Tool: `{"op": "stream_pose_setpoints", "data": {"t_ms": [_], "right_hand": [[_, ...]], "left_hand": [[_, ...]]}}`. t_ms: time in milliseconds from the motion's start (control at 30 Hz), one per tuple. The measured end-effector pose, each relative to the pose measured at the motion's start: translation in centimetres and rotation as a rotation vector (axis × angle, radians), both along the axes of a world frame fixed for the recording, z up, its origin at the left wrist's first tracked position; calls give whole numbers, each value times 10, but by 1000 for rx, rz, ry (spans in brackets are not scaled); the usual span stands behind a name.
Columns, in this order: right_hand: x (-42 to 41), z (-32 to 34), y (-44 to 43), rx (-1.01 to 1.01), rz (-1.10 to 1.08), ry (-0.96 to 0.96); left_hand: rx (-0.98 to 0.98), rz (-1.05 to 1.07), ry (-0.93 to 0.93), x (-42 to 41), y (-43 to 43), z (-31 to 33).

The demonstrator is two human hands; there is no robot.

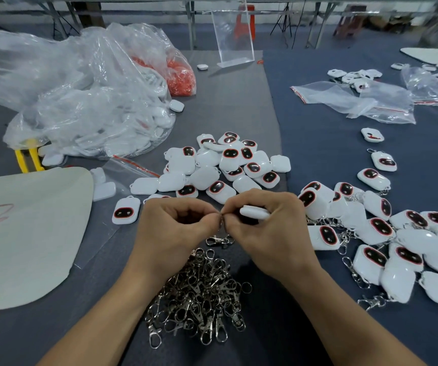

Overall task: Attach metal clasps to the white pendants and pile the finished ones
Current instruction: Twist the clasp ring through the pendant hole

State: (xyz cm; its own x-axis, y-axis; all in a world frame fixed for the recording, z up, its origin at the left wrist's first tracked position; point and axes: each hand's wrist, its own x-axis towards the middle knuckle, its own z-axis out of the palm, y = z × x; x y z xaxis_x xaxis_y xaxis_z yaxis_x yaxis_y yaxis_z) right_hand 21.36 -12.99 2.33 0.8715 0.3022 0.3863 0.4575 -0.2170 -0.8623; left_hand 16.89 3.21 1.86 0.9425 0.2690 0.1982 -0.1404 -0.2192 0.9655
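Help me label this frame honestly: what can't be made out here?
Head view:
Small metal clasp ring: covered by pinching fingertips of left hand and right hand; whether it is through the white plastic pendant cannot be told.
Pendant's face: hidden under right-hand fingers.
Large clear plastic bag: wrinkled film blurs contents.
Pile of finished pendants: cut by right edge.
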Motion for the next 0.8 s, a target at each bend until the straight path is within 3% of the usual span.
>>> {"op": "stream_pose_setpoints", "data": {"t_ms": [367,800], "right_hand": [[7,-4,2,212,70,239],[7,-5,3,262,190,267]], "left_hand": [[20,-38,-37,1,2,2],[70,-94,-33,-1,0,4]]}}
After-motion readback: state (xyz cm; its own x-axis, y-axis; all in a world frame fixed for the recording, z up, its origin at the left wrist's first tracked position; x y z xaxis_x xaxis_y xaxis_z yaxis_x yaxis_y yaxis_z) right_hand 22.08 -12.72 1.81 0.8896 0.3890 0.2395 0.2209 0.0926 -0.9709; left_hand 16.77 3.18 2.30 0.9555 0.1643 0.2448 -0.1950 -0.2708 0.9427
